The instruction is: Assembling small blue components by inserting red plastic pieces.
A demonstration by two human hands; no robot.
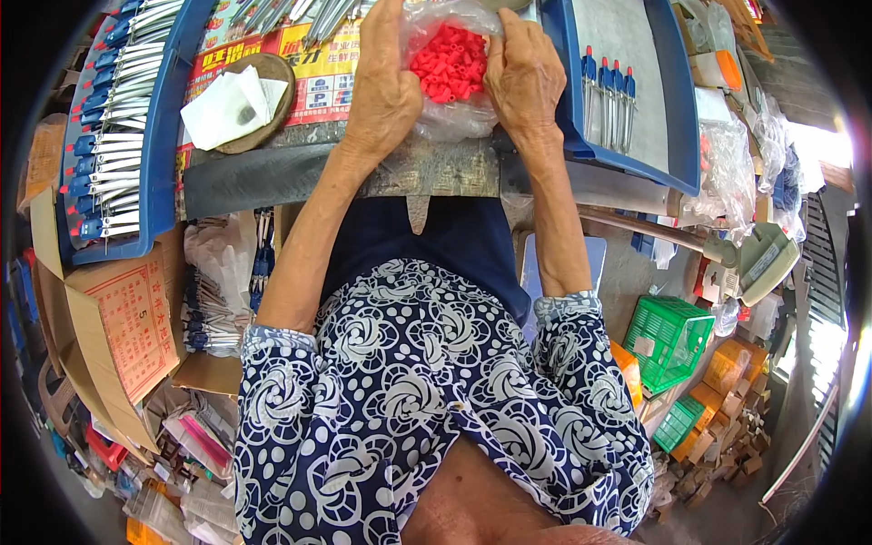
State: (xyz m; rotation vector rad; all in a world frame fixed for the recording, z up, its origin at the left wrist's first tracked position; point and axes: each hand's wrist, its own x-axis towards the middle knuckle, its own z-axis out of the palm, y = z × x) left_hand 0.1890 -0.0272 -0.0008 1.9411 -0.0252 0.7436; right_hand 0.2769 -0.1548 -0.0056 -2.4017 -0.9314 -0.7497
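A clear plastic bag (442, 121) full of small red plastic parts (448, 65) rests at the table's near edge, its mouth spread wide. My left hand (385, 98) is closed on the bag's left side, with the thumb against the plastic. On the opposite side, my right hand (525, 80) grips the bag's edge. The fingers of both hands are partly hidden behind the bag or cut off by the frame's top. Just right of my right hand, several silver-and-blue pens with red tips (609, 102) lie side by side in a blue tray (652, 86).
At left, another blue tray (162, 150) holds many white-and-blue pens (118, 136). A round wooden piece (283, 95) bears folded white paper (229, 107). Loose silver pen barrels (331, 18) lie behind it. Below are a cardboard box (123, 336) and a green crate (670, 343).
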